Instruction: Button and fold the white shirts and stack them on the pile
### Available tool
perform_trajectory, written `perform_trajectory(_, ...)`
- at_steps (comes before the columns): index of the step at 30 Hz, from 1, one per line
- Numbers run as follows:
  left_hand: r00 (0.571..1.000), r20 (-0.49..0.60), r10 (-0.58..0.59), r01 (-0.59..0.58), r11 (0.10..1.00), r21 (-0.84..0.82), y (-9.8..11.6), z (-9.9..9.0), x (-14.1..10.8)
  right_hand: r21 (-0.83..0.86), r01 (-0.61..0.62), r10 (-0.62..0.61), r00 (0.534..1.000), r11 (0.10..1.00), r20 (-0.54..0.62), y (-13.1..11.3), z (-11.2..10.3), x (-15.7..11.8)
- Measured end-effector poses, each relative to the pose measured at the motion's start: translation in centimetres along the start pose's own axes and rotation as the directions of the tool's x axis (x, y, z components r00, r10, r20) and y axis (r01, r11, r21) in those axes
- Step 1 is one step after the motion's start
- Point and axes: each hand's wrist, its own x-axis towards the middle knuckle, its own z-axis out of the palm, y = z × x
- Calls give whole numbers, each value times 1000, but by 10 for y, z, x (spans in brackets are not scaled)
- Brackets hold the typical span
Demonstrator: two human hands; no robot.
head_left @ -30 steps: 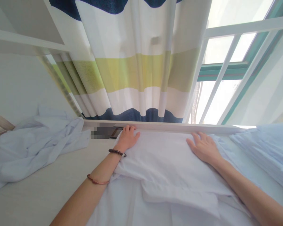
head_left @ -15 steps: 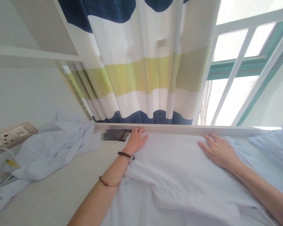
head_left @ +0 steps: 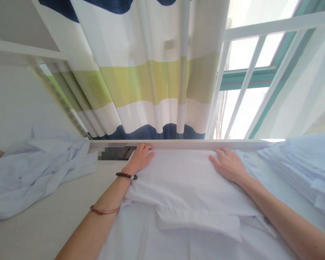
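Observation:
A white garment (head_left: 184, 180) lies spread in front of me, its far part folded into a flat band with a loose, wrinkled fold nearer to me. My left hand (head_left: 140, 157) rests flat on its far left corner, fingers stretched toward the bed rail. On that wrist are a dark bead bracelet (head_left: 126, 175) and a thin reddish band (head_left: 104, 211). Lying flat on the garment's far right corner is my right hand (head_left: 229, 164), with its fingers apart. A dark flat object (head_left: 126, 153), partly blurred out, sits just left of my left hand.
A crumpled white garment (head_left: 38, 173) lies at the left on the pale sheet (head_left: 70, 202). Stacked light-blue cloth (head_left: 300, 166) is at the right. A white rail (head_left: 178, 143) runs along the far edge, with a striped curtain (head_left: 151, 79) and white bars (head_left: 246, 72) behind it.
My view has turned to the right, so everything sits further left and the wall socket has left the picture. Both hands stay at the same corners of the garment.

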Motion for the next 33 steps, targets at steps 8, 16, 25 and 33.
perform_trajectory(8,996,90,28,-30,999,22,1,-5,4,31,14,-18,991,999,135,48,-21,20)
perform_trajectory(16,895,412,169,-153,986,-71,3,-49,37,66,66,-81,963,996,255,71,-48,33)
perform_trajectory(25,964,232,133,-145,989,35,17,-64,60,141,94,-107,991,985,83,101,-91,58)
perform_trajectory(33,982,44,181,-184,980,71,40,-43,73,-44,82,-89,979,996,-183,72,-63,63)
